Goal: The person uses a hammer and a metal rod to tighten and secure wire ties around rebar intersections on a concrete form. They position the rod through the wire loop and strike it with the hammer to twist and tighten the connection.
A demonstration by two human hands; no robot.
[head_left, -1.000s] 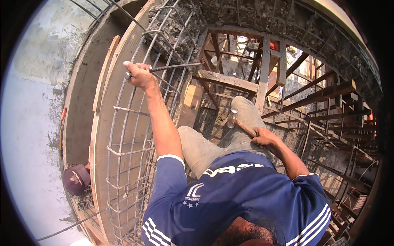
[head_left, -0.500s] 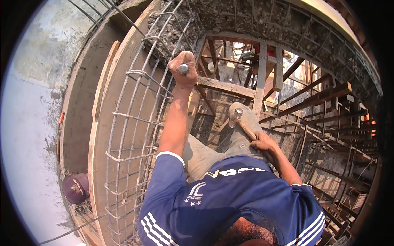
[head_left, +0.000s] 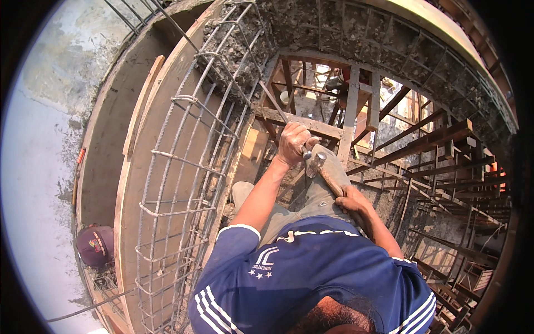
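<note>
The person is standing high on a curved concrete wall form, looking straight down. Left hand (head_left: 293, 142) is closing in a fist around a short metal tool (head_left: 306, 155) — only a stub of it is showing below the knuckles, pointing down and to the right, toward the hammer head. I cannot tell what kind of tool it is, since most of it is hidden inside the fist.

Right hand (head_left: 351, 199) is gripping the wooden handle of a hammer (head_left: 328, 170), fingers wrapping fully round the lower end. The hammer's long axis is running from the right hand up and to the left; its steel head (head_left: 316, 162) is sitting at the upper end, just beside the stub of the metal tool, touching or nearly so.

Both hands are meeting above the person's grey-trousered knee (head_left: 311, 200), in front of a horizontal timber brace (head_left: 300, 121).

To the left, a rebar cage (head_left: 183, 183) is curving away between plank formwork (head_left: 136, 133). Rough concrete (head_left: 356, 28) is arching across the top, with timber scaffolding (head_left: 439, 145) dropping into the pit at right. Another person's maroon cap (head_left: 94, 245) is showing far below at lower left.
</note>
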